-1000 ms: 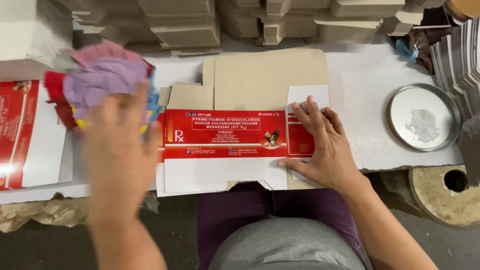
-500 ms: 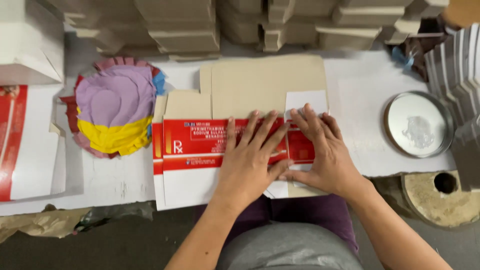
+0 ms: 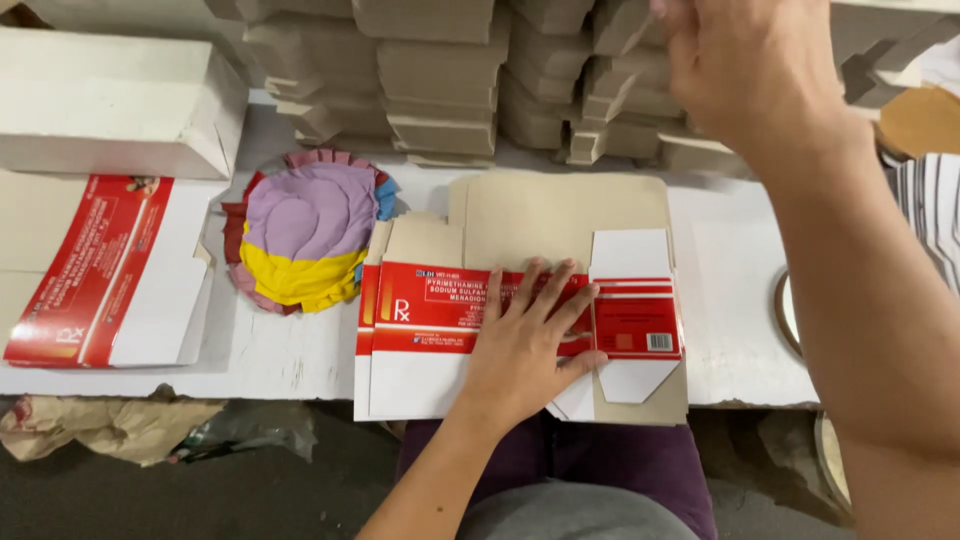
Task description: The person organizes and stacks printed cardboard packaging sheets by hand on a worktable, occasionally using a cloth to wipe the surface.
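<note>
Pressing flat under left fingers lies the carton blank.

"Where does the view sit?"

"On the person's head, tipped steeply down over the white desk, with the lap showing at the bottom edge."

"Which way does it face?"

"Forward, toward the stacked folded cartons along the far side."

"How near?"

"Close: the right hand is raised near the lens and cut by the top edge."
</note>
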